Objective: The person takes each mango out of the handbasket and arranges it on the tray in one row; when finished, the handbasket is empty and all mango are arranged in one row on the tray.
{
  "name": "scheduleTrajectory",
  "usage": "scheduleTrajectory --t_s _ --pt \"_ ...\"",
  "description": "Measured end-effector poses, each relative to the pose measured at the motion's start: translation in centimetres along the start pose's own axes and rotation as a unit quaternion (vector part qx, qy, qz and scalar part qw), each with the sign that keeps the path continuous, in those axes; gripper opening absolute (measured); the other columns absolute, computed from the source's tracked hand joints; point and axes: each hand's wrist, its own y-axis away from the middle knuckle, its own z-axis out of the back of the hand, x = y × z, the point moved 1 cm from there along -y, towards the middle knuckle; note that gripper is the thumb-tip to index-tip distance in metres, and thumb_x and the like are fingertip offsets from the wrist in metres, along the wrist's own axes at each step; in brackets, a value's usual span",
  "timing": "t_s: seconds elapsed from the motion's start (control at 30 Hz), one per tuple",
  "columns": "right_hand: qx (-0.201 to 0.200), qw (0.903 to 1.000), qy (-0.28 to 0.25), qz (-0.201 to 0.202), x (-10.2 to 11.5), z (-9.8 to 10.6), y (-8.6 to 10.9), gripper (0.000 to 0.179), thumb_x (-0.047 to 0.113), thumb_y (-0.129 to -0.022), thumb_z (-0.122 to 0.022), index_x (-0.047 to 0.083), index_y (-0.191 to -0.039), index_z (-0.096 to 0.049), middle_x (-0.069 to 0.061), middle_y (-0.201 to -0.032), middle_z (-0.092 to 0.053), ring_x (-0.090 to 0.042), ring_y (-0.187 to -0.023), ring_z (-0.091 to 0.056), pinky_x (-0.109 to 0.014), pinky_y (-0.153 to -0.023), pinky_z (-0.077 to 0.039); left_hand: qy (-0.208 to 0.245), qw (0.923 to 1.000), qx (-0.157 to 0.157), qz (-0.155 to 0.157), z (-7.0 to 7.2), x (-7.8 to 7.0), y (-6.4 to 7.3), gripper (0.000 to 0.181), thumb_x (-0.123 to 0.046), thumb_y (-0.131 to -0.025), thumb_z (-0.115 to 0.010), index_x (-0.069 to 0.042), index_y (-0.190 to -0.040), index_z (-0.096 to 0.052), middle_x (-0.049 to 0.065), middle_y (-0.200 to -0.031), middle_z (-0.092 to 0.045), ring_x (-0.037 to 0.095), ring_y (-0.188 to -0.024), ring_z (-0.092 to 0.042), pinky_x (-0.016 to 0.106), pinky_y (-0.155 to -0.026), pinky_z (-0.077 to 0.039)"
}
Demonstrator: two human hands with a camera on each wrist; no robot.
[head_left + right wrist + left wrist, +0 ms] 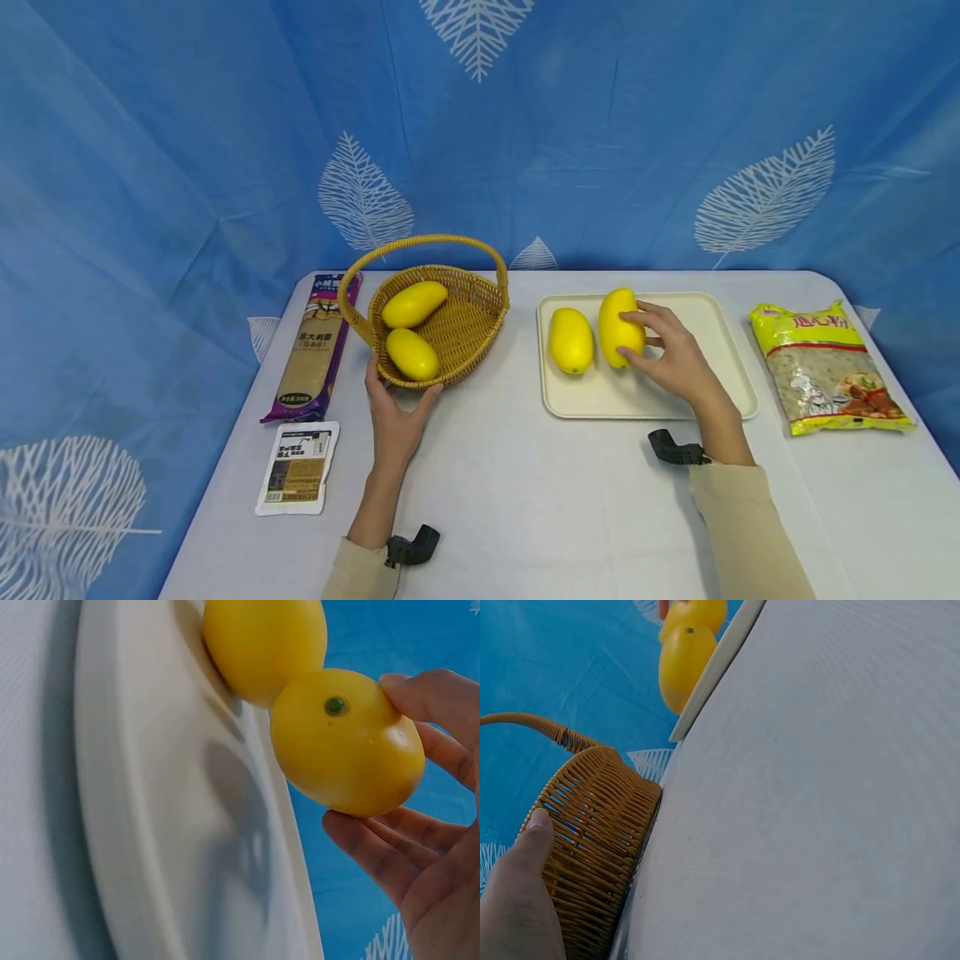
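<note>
My right hand (671, 354) grips a yellow mango (621, 327) between thumb and fingers. The right wrist view shows its green stem spot and a gap between it and the cream tray (645, 410), where a shadow falls. A second mango (571, 342) lies on the tray's left part, left of the held one. At the left, my left hand (397, 425) holds the near side of a wicker basket (468, 321), with the thumb (536, 840) against its woven outer wall. Inside the basket are an upper mango (415, 304) and a lower mango (412, 354).
A purple-edged noodle pack (311, 350) lies left of the basket, with a small white-edged packet (297, 468) nearer me. Right of the tray is a yellow bag (828, 371). The basket's arched handle (423, 239) stands up. Blue leaf-patterned cloth (600, 125) hangs behind the white table.
</note>
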Motion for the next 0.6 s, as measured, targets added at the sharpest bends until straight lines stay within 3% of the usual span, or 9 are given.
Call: scheduleTrajectory --t_s 0.2,0.3,0.4,0.6 --pt "0.033 0.9991 -0.006 -0.028 -0.8 -0.4 0.1 0.049 0.004 -0.086 -0.074 0.003 -0.132 -0.056 -0.023 -0.145 -0.041 -0.043 -0.127 -0.047 -0.001 -0.083 -0.043 -0.001 1.0 0.001 0.0 0.0 -0.1 0.0 0.106 -0.029 -0.08 -0.082 -0.018 -0.156 -0.009 0.01 -0.157 -0.025 0.026 -0.139 -0.033 0.047 -0.112 -0.033" --pt "0.047 0.9979 -0.005 -0.044 -0.9 -0.6 0.1 0.049 0.007 -0.088 -0.073 0.004 -0.134 -0.055 -0.023 -0.146 -0.04 -0.042 -0.127 -0.047 -0.017 -0.085 -0.054 0.001 1.0 -0.001 0.001 0.0 -0.1 0.0 0.107 -0.03 -0.08 -0.082 -0.019 -0.156 -0.009 0.01 -0.158 -0.024 0.026 -0.14 -0.032 0.047 -0.112 -0.033" --pt "0.055 0.9969 -0.006 -0.055 -1.0 -0.8 0.1 0.049 0.008 -0.089 -0.072 0.004 -0.135 -0.054 -0.023 -0.146 -0.04 -0.042 -0.126 -0.048 -0.033 -0.087 -0.056 0.004 1.0 0.001 0.003 0.0 -0.1 0.0 0.107 -0.03 -0.08 -0.083 -0.018 -0.156 -0.009 0.011 -0.158 -0.023 0.026 -0.14 -0.032 0.047 -0.112 -0.033" --pt "0.06 0.9966 -0.012 -0.055 -1.2 -1.1 0.2 0.049 0.007 -0.091 -0.069 0.002 -0.136 -0.051 -0.024 -0.143 -0.043 -0.041 -0.12 -0.051 -0.022 -0.087 -0.055 0.004 1.0 0.0 0.004 0.0 -0.1 0.0 0.107 -0.028 -0.08 -0.083 -0.019 -0.157 -0.009 0.01 -0.157 -0.025 0.025 -0.138 -0.033 0.046 -0.111 -0.034"
